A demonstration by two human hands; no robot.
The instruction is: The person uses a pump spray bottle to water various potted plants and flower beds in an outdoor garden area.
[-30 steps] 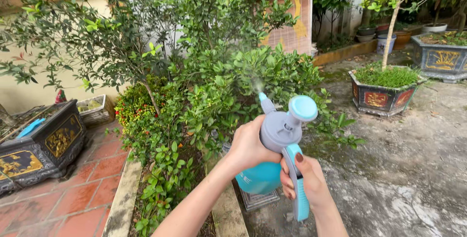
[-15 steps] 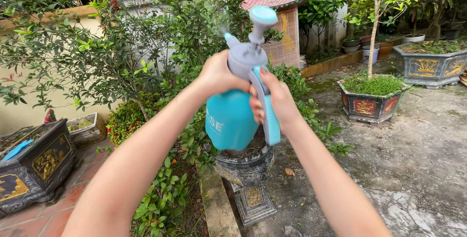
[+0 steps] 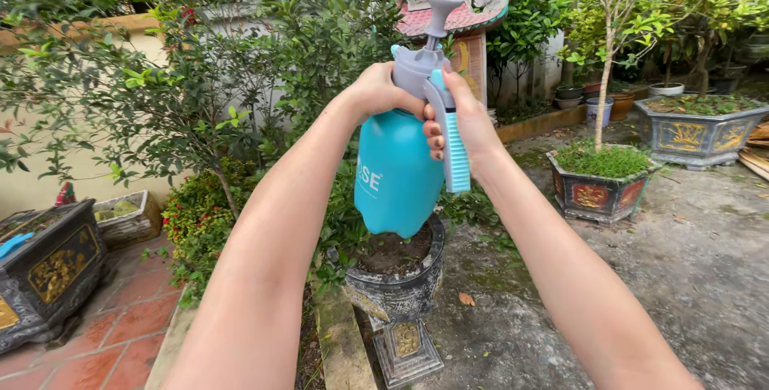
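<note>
Left hand (image 3: 383,92) hides the sprayer (image 3: 398,167) nozzle

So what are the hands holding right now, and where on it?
Both hold the blue pump sprayer: left hand around its grey head, right hand on the blue handle lever.

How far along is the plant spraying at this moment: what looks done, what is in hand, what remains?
Done: nothing shows plainly; wet leaves cannot be told. In hand: both hands hold the turquoise pump sprayer raised toward the tall bush, the left hand around its grey head, the right hand on the handle. No mist is visible at the nozzle. Left: likely the low shrubs and the potted tree to the right.
</note>
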